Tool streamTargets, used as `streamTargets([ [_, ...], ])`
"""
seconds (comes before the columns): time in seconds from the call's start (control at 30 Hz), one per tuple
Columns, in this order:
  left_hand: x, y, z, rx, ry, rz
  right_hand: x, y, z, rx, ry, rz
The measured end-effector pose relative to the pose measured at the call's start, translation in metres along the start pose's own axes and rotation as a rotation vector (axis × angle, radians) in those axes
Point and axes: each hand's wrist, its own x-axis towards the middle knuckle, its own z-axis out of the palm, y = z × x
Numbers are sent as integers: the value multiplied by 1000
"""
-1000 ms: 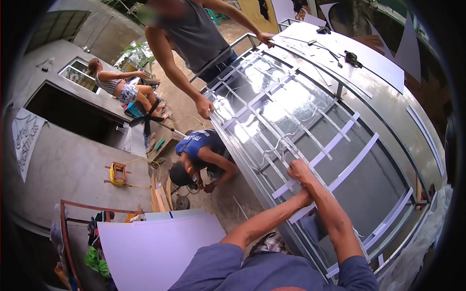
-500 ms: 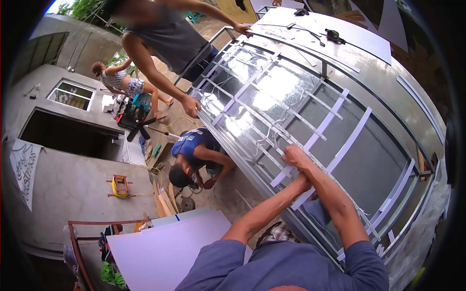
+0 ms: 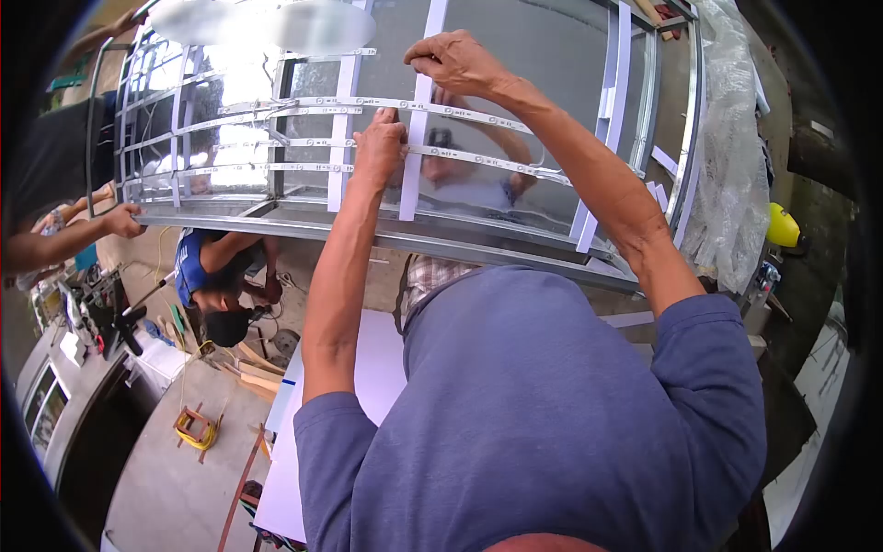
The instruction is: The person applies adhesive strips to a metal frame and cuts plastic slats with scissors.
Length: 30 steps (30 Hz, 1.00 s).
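My left hand point(image 3: 379, 149) is closed, its index finger reaching up to a white LED strip point(image 3: 368, 101) that runs across the metal frame. Beneath the hand lies a second LED strip point(image 3: 478, 158). Farther up, my right hand point(image 3: 457, 63) is bent over with thumb and fingers pinched together, close to a white flat slat point(image 3: 414, 189). Whatever its fingertips hold is too small to make out. Another white slat point(image 3: 348, 78) lies left of my left hand. A shiny dark panel point(image 3: 515, 64) lies under the strips and mirrors my arm.
The frame's near metal rail point(image 3: 368, 236) runs in front of my body. At the left, another person's hand point(image 3: 122, 221) is on the frame. A person in a blue shirt point(image 3: 207, 262) crouches below. Clear plastic sheeting point(image 3: 727, 166) hangs at the right.
My view has turned, so the frame now lies across the top. My hands, close together with forearms crossing before, are now apart, the right one farther away.
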Motion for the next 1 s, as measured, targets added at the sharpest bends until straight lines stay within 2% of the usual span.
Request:
streamTargets([
  [0.1,0,-4,4,-12,4,23,-68,34,-57,-12,-60,88],
  [0.2,2,0,1,-29,-52,-28,-147,46,-78,-44,-354,213],
  [0.23,3,-1,0,-26,-66,-37,-171,45,-76,-44,-490,273],
  [0.3,2,-3,1,-53,-50,-32,-223,66,-52,7,-612,273],
  [0.37,3,1,0,-64,-51,-35,-255,66,-33,10,-609,338],
  [0.4,2,4,-2,-61,-61,-43,-261,67,-23,-66,-606,445],
  [0.5,1,6,-5,-41,-83,-30,-268,80,-17,-61,-733,390],
  [0.53,0,5,-3,-32,-76,-9,-271,88,-10,-100,-734,322],
  [0.57,3,3,-3,-18,-57,7,-277,94,-5,-269,-711,269],
  [0.6,2,4,-5,-32,-56,14,-281,90,-1,-125,-525,285],
  [0.67,2,-5,5,-45,-3,44,-285,81,-1,74,-386,356],
  [0.7,2,-6,7,-49,-23,-38,-285,87,1,105,-454,328],
  [0.73,0,-6,8,32,71,45,-281,95,1,-4,-685,379],
  [0.77,-2,-12,13,-38,42,11,-287,106,7,47,-684,287],
  [0.83,0,-11,19,-25,48,-32,-289,97,11,173,-374,385],
  [0.87,-1,-7,16,-13,24,-66,-290,123,22,194,-220,77],
  [0.9,-2,-6,13,-59,2,-64,-281,102,4,66,-350,164],
  [0.97,-3,0,10,-115,-4,-78,-281,110,-2,-27,-510,323],
  [1.0,0,-3,12,-92,9,-62,-280,111,-1,-14,-492,339],
])
